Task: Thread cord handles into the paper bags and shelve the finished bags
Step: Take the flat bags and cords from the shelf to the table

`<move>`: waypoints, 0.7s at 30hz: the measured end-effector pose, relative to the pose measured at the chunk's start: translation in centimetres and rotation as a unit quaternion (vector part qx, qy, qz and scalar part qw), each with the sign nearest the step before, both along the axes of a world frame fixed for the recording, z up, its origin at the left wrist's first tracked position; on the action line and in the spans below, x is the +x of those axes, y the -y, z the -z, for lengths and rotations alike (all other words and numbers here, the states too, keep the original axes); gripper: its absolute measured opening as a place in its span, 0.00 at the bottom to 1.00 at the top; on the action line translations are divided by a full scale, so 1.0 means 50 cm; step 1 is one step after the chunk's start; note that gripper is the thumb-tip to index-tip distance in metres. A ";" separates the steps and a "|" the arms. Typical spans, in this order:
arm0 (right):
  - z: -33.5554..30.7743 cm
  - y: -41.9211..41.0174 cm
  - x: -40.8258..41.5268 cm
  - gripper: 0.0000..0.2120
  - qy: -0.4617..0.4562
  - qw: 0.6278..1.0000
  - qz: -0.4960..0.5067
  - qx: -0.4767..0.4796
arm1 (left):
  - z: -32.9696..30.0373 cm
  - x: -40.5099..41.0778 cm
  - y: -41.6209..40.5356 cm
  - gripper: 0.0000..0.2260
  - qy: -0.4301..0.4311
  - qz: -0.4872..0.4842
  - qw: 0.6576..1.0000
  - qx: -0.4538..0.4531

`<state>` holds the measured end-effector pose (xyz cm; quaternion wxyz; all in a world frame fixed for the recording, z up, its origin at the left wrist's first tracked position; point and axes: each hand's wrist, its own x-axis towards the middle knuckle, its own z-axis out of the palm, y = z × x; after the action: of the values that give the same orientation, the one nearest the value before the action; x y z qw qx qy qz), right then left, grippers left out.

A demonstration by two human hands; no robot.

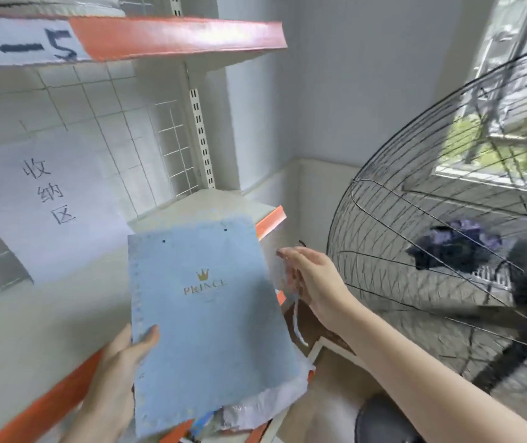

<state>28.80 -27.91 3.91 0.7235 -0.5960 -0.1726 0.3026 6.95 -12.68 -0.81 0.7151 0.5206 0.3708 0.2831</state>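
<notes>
Shelving step judged in hand. Blue paper bag was held flat over shelf, pinched at lower-left edge by left hand. Right hand was seen beside bag's right edge, fingers loosely extended, pale cord dangling beneath; grip on cord not discernible. Punched holes appeared unthreaded on visible face. Advice noted: handles to be checked first, bag slid in flat.

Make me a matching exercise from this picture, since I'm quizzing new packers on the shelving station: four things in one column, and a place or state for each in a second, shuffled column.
Things:
1. blue paper bag
2. right hand
3. paper sign
4. fan

Places or states:
A. stands on the floor by the window
B. gripped at its lower left edge by the left hand
C. leans at the back of the shelf
D. holds a pale cord beside the bag's right edge

Pairs: 1-B, 2-D, 3-C, 4-A
</notes>
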 end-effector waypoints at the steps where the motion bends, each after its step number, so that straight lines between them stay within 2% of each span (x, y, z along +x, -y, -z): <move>1: 0.005 0.028 -0.002 0.08 0.014 1.000 0.000 -0.005 | 0.009 0.005 0.021 0.12 0.004 0.006 1.000 0.000; 3: 0.019 0.087 -0.005 0.09 0.039 0.999 -0.003 -0.013 | 0.024 0.013 0.064 0.12 0.006 0.016 1.000 0.002; 10: 0.060 0.337 -0.016 0.05 0.123 0.991 0.008 -0.056 | 0.059 0.037 0.266 0.10 0.019 0.066 0.998 -0.005; 12: 0.070 0.419 -0.018 0.04 0.124 0.990 0.018 -0.063 | 0.065 0.045 0.340 0.09 0.013 0.073 0.997 0.006; 16: 0.081 0.595 -0.039 0.05 0.129 0.988 0.046 -0.074 | 0.074 0.041 0.500 0.17 0.023 0.108 0.994 0.018; 19: 0.086 0.728 -0.058 0.06 0.121 0.987 0.072 -0.082 | 0.095 0.041 0.617 0.19 0.012 0.112 0.992 0.061; 20: 0.087 0.772 -0.064 0.05 0.115 0.987 0.081 -0.080 | 0.110 0.044 0.650 0.19 0.010 0.116 0.991 0.066; 21: 0.089 0.816 -0.070 0.05 0.111 0.986 0.091 -0.082 | 0.115 0.048 0.689 0.14 0.013 0.122 0.990 0.063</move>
<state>25.28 -68.69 -0.54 0.6728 -0.6965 -0.1718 0.1808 9.33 -47.14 -6.58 0.7148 0.6025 0.2759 0.2233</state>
